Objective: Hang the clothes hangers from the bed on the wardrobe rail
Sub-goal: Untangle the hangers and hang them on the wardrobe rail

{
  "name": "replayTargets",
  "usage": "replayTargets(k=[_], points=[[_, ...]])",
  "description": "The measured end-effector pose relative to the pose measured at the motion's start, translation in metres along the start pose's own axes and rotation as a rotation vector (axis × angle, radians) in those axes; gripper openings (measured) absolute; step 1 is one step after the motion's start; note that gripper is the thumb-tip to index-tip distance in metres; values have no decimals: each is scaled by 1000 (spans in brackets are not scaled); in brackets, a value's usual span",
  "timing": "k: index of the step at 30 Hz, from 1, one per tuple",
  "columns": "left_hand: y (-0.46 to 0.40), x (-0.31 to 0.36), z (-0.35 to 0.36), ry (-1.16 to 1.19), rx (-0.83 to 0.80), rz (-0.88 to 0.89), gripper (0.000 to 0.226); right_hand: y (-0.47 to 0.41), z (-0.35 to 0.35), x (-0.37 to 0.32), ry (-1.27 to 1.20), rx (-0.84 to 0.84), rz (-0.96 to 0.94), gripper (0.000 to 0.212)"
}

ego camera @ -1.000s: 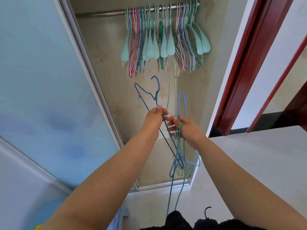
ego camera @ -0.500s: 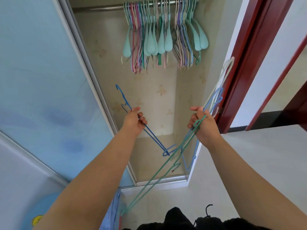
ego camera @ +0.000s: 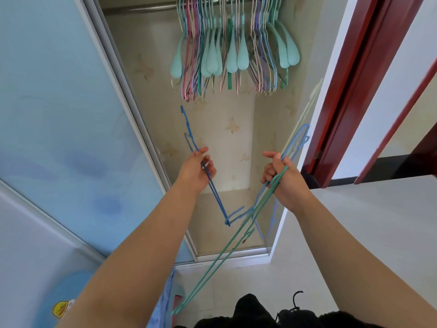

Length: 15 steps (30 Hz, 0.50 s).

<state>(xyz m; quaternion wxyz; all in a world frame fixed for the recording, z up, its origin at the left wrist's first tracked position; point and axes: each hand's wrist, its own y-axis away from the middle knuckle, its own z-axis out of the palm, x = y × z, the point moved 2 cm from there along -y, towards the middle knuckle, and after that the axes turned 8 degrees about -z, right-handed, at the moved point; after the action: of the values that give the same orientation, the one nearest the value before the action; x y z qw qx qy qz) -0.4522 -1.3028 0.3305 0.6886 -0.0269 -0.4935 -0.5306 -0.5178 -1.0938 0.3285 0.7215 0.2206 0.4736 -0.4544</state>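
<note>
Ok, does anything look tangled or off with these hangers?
Yes. The dark blue hanger in the left hand looks snagged at its lower end on the bundle of hangers gripped by the right hand. A green hanger trails down towards the floor.

I had both forearms stretched forward, well apart; my left hand [ego camera: 197, 170] and right hand [ego camera: 282, 177] were each curled tight, thumbs raised.
</note>
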Motion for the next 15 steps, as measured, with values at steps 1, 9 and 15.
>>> replayTargets(k=[1, 9, 15], points=[[2, 1, -1, -29, 10, -2, 29, 2, 2, 0, 20, -24, 13, 27], [5, 6, 3, -306, 148, 34, 31, 13, 28, -8, 205, -214, 0, 20], [9, -1, -7, -359, 67, 20, 24, 15, 28, -14, 247, -154, -126, 16]])
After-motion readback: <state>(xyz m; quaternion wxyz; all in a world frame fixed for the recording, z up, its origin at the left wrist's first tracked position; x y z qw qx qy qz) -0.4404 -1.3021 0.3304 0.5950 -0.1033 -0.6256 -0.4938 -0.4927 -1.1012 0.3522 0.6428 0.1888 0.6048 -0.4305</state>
